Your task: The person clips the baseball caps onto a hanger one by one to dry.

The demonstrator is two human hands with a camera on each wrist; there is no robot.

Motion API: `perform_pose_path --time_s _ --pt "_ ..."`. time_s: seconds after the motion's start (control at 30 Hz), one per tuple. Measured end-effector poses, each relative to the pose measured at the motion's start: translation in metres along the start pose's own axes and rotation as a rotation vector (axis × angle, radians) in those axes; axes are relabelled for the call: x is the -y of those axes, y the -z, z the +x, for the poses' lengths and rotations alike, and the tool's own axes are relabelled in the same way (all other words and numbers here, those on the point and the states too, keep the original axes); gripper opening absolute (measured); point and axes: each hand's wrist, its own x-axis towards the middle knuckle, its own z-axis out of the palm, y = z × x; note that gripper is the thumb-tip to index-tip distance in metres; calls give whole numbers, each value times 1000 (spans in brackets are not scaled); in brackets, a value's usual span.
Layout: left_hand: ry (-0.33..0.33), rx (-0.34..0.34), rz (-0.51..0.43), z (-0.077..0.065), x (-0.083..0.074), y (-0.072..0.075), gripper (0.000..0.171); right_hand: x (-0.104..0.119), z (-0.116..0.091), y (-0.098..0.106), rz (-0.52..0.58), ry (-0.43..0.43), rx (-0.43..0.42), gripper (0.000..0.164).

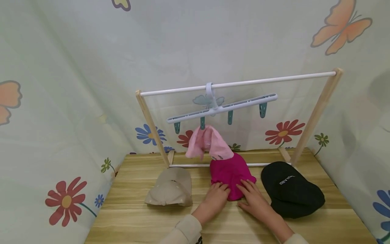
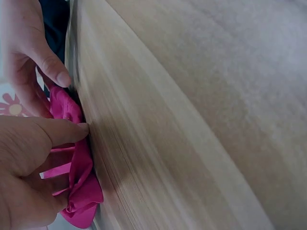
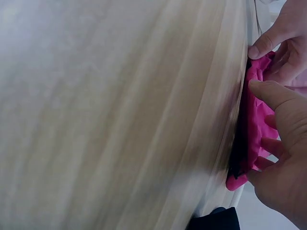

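A magenta cloth hat lies crumpled on the wooden table, between both hands. My left hand holds its near left side, with bent fingers over the cloth and the thumb at the low edge. On the near right side, the spread fingers of my right hand rest on the hat; the thumb sits apart from them, by the near edge. Just behind, a pink hat hangs from one green clip of a pale blue hanger, overlapping the magenta hat in the head view.
The hanger hooks over the white rail of a wooden-legged rack. Other green clips hang along it, such as the far right clip. A beige cap lies left, a black cap right, on the table.
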Motion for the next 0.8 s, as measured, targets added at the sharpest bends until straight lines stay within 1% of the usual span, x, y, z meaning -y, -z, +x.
perform_pose_path --time_s 0.27,0.33,0.5,0.57,0.7,0.8 --pt "7 -23 -44 2 2 0 26 -3 2 -4 -1 38 19 56" --pt "2 -25 -49 3 3 -1 25 -2 3 -4 -1 32 41 54" --pt "-25 -39 -21 5 5 -2 23 1 6 -2 5 5 97 49" --pt "-34 -49 -10 5 6 -2 21 2 9 -1 2 -2 105 47" --pt "-34 -58 -18 6 6 -1 17 6 14 -2 -23 -22 114 45" --pt "-32 -73 -27 6 5 -1 11 7 18 -5 -53 -19 92 41"
